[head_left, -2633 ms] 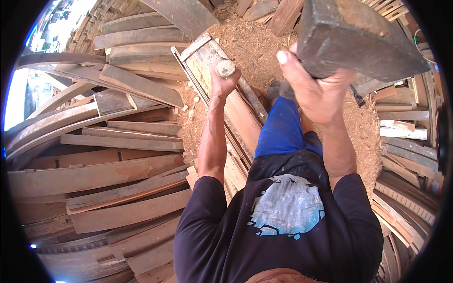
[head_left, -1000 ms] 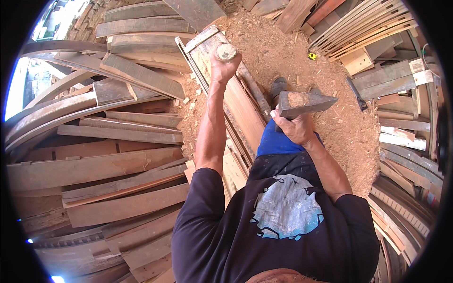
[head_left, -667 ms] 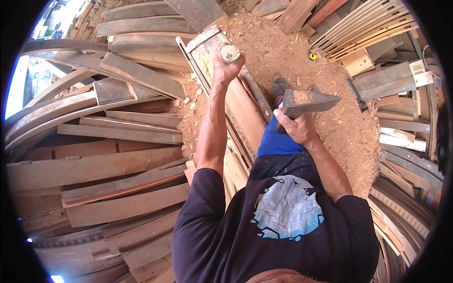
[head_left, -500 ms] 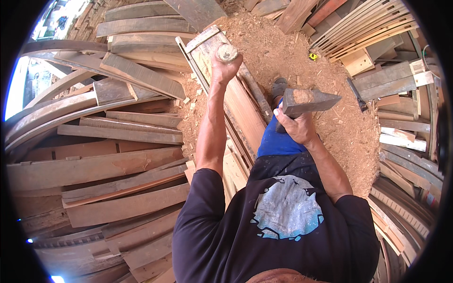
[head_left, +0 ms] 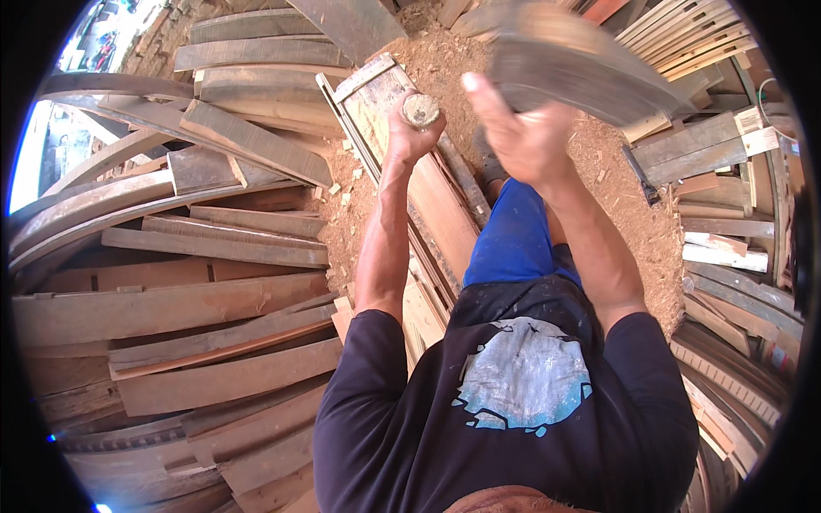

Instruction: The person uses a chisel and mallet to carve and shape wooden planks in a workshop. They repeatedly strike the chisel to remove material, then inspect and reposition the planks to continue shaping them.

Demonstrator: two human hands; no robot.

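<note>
My left hand (head_left: 409, 144) is closed around an upright wooden tool handle (head_left: 421, 109). Its round, worn end faces up; the rest of the tool is hidden below the fist. Under that hand lies a long light-brown plank (head_left: 443, 203), running away from me beside my left leg. Higher and to the right, my right hand (head_left: 537, 145) grips a hatchet with a dark wedge-shaped head (head_left: 590, 75). Motion smears the head, and the hatchet's handle is hidden by my hand. My right thumb points up along it.
Stacks of curved and straight boards (head_left: 188, 308) fill the left side. More timber (head_left: 701, 150) lies along the right, with slatted pieces (head_left: 684, 38) at the far right. A dark tool (head_left: 641, 175) rests beside the sawdust and wood chips (head_left: 616, 222) on the ground.
My right hand has lifted the hatchet up and closer to the camera, away from my leg. The left hand has shifted slightly right and nearer, still holding the handle.
</note>
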